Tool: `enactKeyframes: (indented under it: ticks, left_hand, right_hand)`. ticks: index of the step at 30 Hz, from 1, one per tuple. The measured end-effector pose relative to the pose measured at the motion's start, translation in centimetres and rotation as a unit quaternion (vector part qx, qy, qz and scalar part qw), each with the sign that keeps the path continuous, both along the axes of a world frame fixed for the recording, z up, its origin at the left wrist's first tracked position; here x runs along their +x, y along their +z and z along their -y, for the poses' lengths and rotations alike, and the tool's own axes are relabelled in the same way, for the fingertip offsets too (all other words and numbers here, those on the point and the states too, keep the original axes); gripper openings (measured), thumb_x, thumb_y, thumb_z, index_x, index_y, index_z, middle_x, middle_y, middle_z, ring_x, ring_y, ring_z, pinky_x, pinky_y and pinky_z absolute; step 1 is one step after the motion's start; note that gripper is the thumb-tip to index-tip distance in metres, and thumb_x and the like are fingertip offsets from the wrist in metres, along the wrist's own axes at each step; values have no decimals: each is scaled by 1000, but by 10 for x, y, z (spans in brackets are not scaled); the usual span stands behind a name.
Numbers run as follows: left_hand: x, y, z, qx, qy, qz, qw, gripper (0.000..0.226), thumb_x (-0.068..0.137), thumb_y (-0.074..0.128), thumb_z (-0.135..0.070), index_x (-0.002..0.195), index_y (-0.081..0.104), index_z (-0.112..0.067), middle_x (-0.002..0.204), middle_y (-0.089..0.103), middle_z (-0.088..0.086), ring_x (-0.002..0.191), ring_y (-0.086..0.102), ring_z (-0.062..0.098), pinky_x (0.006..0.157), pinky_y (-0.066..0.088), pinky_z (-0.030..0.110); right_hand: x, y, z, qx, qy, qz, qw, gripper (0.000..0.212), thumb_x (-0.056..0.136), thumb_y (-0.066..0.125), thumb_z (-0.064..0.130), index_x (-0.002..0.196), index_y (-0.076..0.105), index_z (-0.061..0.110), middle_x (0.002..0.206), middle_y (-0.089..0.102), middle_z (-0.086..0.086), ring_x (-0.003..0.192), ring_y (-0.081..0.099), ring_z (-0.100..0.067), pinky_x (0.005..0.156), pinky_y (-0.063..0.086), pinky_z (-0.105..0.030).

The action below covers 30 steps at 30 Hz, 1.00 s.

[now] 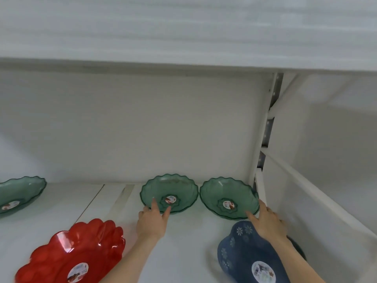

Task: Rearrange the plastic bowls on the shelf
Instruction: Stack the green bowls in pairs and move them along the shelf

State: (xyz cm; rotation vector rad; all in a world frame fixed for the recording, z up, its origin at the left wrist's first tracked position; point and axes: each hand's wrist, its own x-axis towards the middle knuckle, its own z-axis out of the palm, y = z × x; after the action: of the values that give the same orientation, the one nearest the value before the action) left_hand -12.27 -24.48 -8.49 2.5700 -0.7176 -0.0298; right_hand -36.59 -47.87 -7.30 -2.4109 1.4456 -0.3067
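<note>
At the front edge of the white shelf (183,252), toward its left, a red translucent plastic bowl with a scalloped rim (73,254), tilted up, round sticker at its centre. Toward the front right corner, a dark blue plastic bowl with white flower prints (244,258), also bearing a round label, partly covered by the right forearm crossing above it; something dark just behind that arm, too hidden to identify.

Farther in, the left hand (152,220), fingers spread, fingertips (153,202) touching the near rim of a green translucent plastic bowl with a wavy rim (169,192); not closed around it, only resting on the edge. Just beside it to the right, rims almost touching, a second green translucent wavy-rimmed bowl (228,196), close to the shelf's right side panel (306,201). Right hand (267,220) at that bowl's near right rim, fingers extended, one along the edge and one under the front lip; whether actually gripping cannot be told.

Both green bowls near the back wall, tipped toward the camera, each with a small round sticker in the middle.

Far left, against the back, a third green wavy-rimmed plastic bowl (18,193), cut off by the frame, well apart from the others.

Overhead, the underside of an upper white shelf board (183,27).
</note>
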Motion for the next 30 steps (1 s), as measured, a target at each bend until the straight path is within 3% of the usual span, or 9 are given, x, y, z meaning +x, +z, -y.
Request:
enactKeyframes:
  ticks: [6,10,12,16,19,21,24,28,30]
  left_hand:
    - [16,-15,20,-73,72,-124,987,84,93,47,-48,148,13,5,131,54,23,116,56,38,91,48,42]
    - [22,-18,28,-144,90,-219,961,81,92,57,-32,146,11,6,126,61,20,114,59,37,92,47,37]
    - [31,-22,31,-207,112,-288,928,82,87,63,-28,146,13,2,123,60,19,108,62,37,94,50,40]
    - [41,-29,31,-355,124,-417,827,45,90,54,-4,131,39,2,116,61,24,75,68,31,55,59,31]
    - [35,-24,26,-403,116,-431,799,35,90,44,6,124,49,5,117,62,30,75,67,33,47,57,26]
    - [33,-19,24,-421,113,-434,788,35,90,41,9,123,50,7,115,62,33,74,66,35,47,58,27]
    - [31,-8,17,-422,112,-438,786,34,90,43,10,122,52,7,113,63,32,76,66,37,50,59,29]
    - [21,18,5,-444,102,-441,774,25,91,47,9,113,50,-2,108,61,25,81,64,38,77,57,43]
    - [18,32,-2,-454,96,-435,771,27,91,50,7,112,44,-10,112,58,22,88,63,40,80,56,44]
  right_hand:
    - [14,-28,42,124,-29,75,989,87,78,39,72,145,24,18,131,59,-9,113,58,-30,96,45,-48]
    - [22,-36,53,178,-14,115,977,57,83,54,55,117,56,10,112,66,-9,94,62,-22,89,51,-38]
    - [26,-30,50,188,1,146,971,39,88,59,36,106,65,2,101,70,-13,81,60,-18,74,49,-27]
    - [32,-25,48,187,-24,188,964,14,87,58,10,83,64,-1,78,62,-11,66,53,-18,55,38,-26]
    - [39,-27,52,194,-81,224,952,16,82,57,5,75,63,-7,75,69,-16,70,65,-27,61,54,-34]
    - [42,-25,53,190,-95,242,947,17,80,56,3,79,65,-11,74,72,-21,71,70,-32,64,56,-38]
    - [43,-13,42,194,-101,278,935,21,86,46,1,84,64,-11,65,72,-20,57,69,-25,52,50,-29]
    - [36,0,26,185,-107,334,918,24,89,43,-1,85,65,-10,68,71,-20,42,66,-15,48,48,-27]
    - [31,9,17,180,-108,360,909,22,90,44,0,84,63,-8,75,70,-20,39,64,-12,52,50,-33]
